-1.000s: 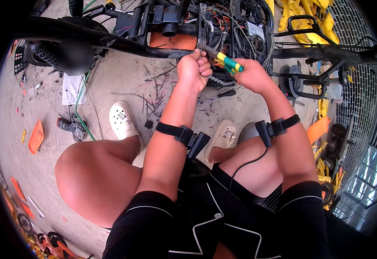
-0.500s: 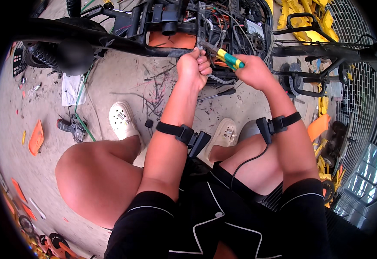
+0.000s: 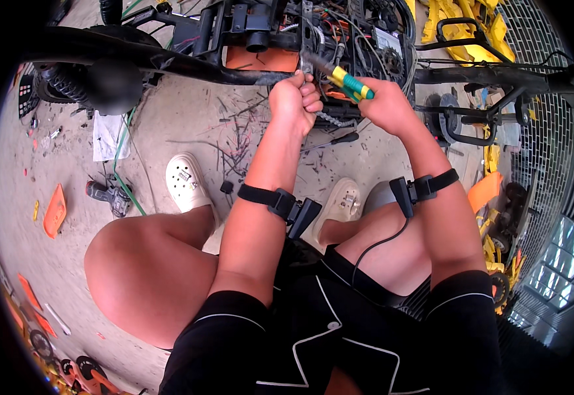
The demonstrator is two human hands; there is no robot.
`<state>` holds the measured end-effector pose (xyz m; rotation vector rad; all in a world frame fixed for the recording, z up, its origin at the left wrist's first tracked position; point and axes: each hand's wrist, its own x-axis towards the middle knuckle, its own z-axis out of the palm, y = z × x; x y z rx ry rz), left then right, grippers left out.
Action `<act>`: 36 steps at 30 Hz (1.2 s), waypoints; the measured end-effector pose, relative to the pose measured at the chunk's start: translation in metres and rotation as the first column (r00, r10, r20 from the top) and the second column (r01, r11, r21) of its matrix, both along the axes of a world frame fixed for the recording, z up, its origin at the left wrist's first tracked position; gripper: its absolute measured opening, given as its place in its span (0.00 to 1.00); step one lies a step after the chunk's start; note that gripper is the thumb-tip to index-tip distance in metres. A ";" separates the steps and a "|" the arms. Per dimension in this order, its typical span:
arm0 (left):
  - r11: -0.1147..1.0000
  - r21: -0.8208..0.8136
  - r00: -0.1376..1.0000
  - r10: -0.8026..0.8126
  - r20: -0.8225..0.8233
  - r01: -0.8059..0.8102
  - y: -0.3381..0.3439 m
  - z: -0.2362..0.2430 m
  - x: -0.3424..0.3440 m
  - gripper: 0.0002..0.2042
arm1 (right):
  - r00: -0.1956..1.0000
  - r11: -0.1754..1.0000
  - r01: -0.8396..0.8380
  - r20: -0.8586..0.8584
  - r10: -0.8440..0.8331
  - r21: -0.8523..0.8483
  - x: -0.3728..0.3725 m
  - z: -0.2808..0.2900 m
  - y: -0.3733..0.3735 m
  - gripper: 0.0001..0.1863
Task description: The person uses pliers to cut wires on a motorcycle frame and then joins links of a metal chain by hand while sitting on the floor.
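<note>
Pliers with yellow and green handles are in my right hand, whose fingers wrap round the grips. Their metal jaws are blurred and point up and left at the upright bracket of a black vehicle frame. Just below that bracket, my left hand is closed, thumb side up, near the frame's lower tube. What its fingers pinch is hidden. Wires and dark parts crowd the frame behind both hands, beside an orange panel. A grey braided cable hangs between the hands.
A black-handled screwdriver lies on the floor under my hands, near scattered wire scraps. To the left are a cordless drill, a green hose and an orange plastic piece. Yellow panels are piled at the far right.
The pliers have shifted slightly right, and their jaws have swung up a little and blurred. My left hand has stayed in place.
</note>
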<state>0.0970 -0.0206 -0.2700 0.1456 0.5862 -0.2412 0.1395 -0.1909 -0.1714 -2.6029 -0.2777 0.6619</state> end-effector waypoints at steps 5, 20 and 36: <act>1.000 0.003 1.000 -0.005 0.009 0.005 0.002 0.000 0.000 0.13 | 1.000 0.999 -0.011 -0.027 0.010 -0.044 -0.001 0.000 0.002 0.25; 1.000 0.014 1.000 0.001 0.031 -0.001 -0.004 -0.002 -0.005 0.12 | 0.996 0.999 0.043 -0.074 -0.044 -0.017 -0.001 0.007 0.000 0.23; 0.986 0.065 0.975 0.139 0.174 -0.152 -0.034 -0.004 -0.016 0.13 | 0.790 0.693 0.592 -0.464 -0.400 0.411 -0.022 0.041 -0.032 0.26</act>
